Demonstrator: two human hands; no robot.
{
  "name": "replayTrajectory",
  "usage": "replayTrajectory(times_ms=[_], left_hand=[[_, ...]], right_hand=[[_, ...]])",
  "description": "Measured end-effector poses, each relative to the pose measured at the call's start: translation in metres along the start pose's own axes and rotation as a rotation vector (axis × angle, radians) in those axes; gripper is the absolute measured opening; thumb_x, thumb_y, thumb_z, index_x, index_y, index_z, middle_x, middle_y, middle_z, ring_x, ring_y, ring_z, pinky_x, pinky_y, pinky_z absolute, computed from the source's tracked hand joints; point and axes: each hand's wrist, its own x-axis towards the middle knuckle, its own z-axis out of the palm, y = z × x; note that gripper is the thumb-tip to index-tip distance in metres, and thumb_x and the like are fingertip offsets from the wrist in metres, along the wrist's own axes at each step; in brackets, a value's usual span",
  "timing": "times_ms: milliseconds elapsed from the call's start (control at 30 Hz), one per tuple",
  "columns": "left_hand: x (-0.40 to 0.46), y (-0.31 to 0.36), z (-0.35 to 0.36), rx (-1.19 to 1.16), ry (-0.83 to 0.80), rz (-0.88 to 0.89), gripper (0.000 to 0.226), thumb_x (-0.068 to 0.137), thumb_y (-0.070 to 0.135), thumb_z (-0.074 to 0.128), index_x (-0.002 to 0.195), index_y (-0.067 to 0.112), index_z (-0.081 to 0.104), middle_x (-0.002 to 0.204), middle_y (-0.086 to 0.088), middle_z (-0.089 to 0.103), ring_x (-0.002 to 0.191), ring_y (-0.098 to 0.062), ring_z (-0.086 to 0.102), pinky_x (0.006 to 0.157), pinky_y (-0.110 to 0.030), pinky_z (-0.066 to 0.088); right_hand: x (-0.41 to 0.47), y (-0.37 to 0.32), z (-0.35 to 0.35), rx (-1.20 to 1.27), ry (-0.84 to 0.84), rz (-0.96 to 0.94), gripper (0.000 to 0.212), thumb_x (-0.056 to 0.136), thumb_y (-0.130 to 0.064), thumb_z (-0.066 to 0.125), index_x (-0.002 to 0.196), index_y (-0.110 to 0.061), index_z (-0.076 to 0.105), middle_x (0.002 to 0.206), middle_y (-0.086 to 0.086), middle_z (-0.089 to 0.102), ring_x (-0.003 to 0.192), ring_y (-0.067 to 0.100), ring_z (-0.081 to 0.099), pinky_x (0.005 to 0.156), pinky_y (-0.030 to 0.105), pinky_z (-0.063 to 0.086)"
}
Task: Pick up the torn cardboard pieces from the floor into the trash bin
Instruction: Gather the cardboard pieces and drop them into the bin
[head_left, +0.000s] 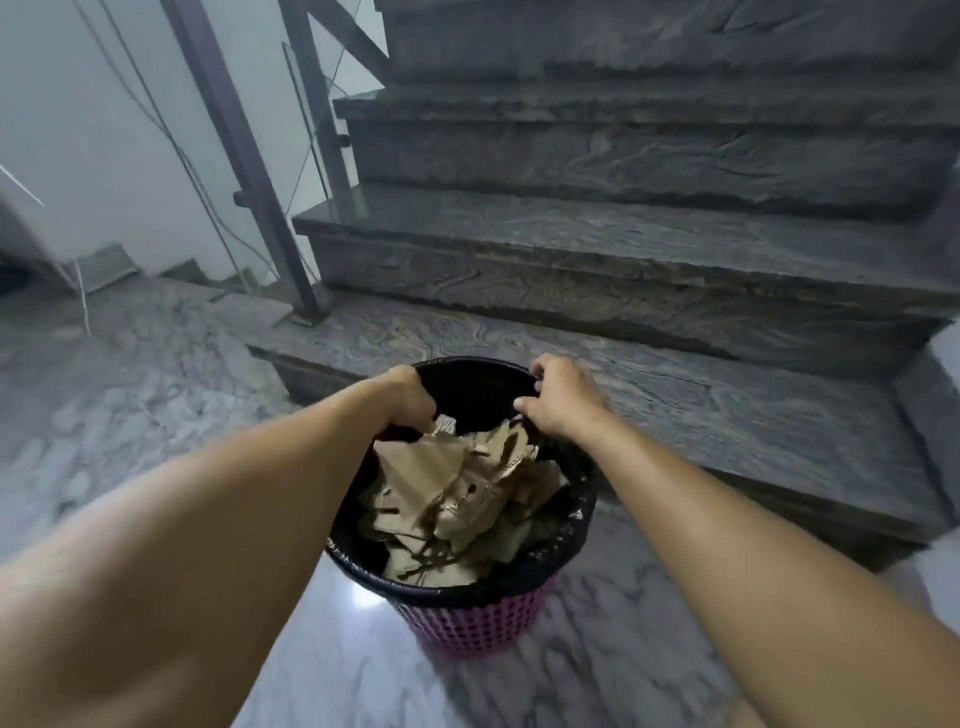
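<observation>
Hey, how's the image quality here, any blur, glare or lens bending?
Head view: soft all over, the forearms nearest the lens blurriest; a pale glare patch on the marble floor beside the trash bin; wide-angle bending curves the stairs and railing post; light is dim and even.

glossy marble floor (130, 415), perforated plastic bin (478, 623)

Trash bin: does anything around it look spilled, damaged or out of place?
Nothing stands out. The torn cardboard pieces sit inside the trash bin, which stands upright on the floor; both hands grip its far rim.
</observation>
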Motion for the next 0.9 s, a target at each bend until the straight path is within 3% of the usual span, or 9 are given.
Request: replayTrajectory(times_ms=[67,167,267,400,500,600,667,733,900], left_hand=[[0.007,-0.010,0.013,0.050,0.003,0.058,0.059,0.082,0.020,0.071,0.135,0.006,0.051,0.126,-0.012,0.059,0.106,-0.025,0.060,0.080,-0.031,0.055],[0.017,-0.025,0.037,0.140,-0.100,0.164,0.097,0.070,0.025,0.082,0.150,0.022,0.028,0.151,-0.008,0.037,0.132,-0.028,0.045,0.106,-0.034,0.042],[0.026,-0.036,0.072,0.282,-0.223,0.172,0.111,0.070,0.031,0.082,0.153,0.034,0.009,0.160,-0.012,0.004,0.140,-0.038,0.028,0.112,-0.044,0.034],[0.043,-0.050,0.107,0.252,-0.278,0.137,0.111,0.076,0.029,0.077,0.151,0.042,-0.004,0.161,-0.011,-0.012,0.145,-0.042,0.014,0.113,-0.051,0.031],[0.050,-0.050,0.121,0.192,-0.301,0.115,0.110,0.080,0.018,0.075,0.151,0.042,-0.006,0.160,-0.010,-0.016,0.146,-0.042,0.003,0.113,-0.053,0.030],[0.055,-0.052,0.134,0.192,-0.277,0.108,0.099,0.089,0.002,0.059,0.152,0.039,-0.009,0.160,-0.010,-0.017,0.146,-0.041,0.004,0.114,-0.051,0.030],[0.058,-0.054,0.139,0.216,-0.280,0.120,0.100,0.089,-0.002,0.055,0.152,0.035,-0.013,0.160,-0.012,-0.018,0.146,-0.043,0.004,0.113,-0.051,0.029],[0.056,-0.054,0.143,0.242,-0.284,0.137,0.102,0.089,-0.002,0.055,0.151,0.033,-0.018,0.159,-0.015,-0.020,0.146,-0.044,0.002,0.113,-0.051,0.029],[0.057,-0.054,0.149,0.224,-0.288,0.138,0.102,0.090,-0.001,0.055,0.150,0.032,-0.021,0.158,-0.017,-0.021,0.146,-0.045,0.002,0.112,-0.051,0.030]], right_hand=[[-0.005,0.000,0.011,-0.109,-0.088,-0.032,0.048,0.081,-0.028,0.077,0.125,-0.021,0.060,0.122,0.006,0.064,0.114,0.025,0.058,0.091,0.033,0.049],[-0.012,-0.010,0.040,-0.315,-0.382,-0.082,0.062,0.071,-0.034,0.084,0.126,-0.023,0.060,0.119,0.005,0.065,0.113,0.027,0.060,0.093,0.034,0.051],[-0.019,-0.014,0.068,-0.515,-0.536,-0.102,0.053,0.069,-0.032,0.087,0.113,-0.017,0.062,0.104,0.003,0.061,0.099,0.026,0.060,0.089,0.037,0.054],[-0.016,-0.004,0.101,-0.590,-0.564,-0.007,0.049,0.077,-0.023,0.080,0.120,-0.009,0.062,0.119,0.008,0.061,0.106,0.026,0.059,0.088,0.035,0.050],[-0.008,0.005,0.124,-0.570,-0.565,0.070,0.085,0.078,-0.013,0.079,0.148,-0.006,0.031,0.134,0.014,0.055,0.121,0.031,0.055,0.095,0.039,0.047],[-0.004,0.009,0.142,-0.593,-0.631,0.122,0.112,0.081,-0.008,0.075,0.155,-0.010,-0.010,0.154,0.025,0.029,0.136,0.043,0.040,0.108,0.052,0.040],[-0.005,0.012,0.150,-0.649,-0.685,0.177,0.105,0.090,-0.007,0.062,0.152,-0.013,-0.023,0.160,0.028,-0.004,0.142,0.055,0.017,0.112,0.063,0.027],[-0.008,0.017,0.155,-0.653,-0.731,0.223,0.093,0.097,-0.009,0.048,0.148,-0.016,-0.030,0.158,0.022,-0.025,0.142,0.059,-0.002,0.112,0.067,0.021],[-0.015,0.018,0.156,-0.738,-0.741,0.241,0.094,0.099,-0.014,0.046,0.146,-0.017,-0.035,0.155,0.020,-0.033,0.143,0.054,-0.016,0.112,0.067,0.011]])
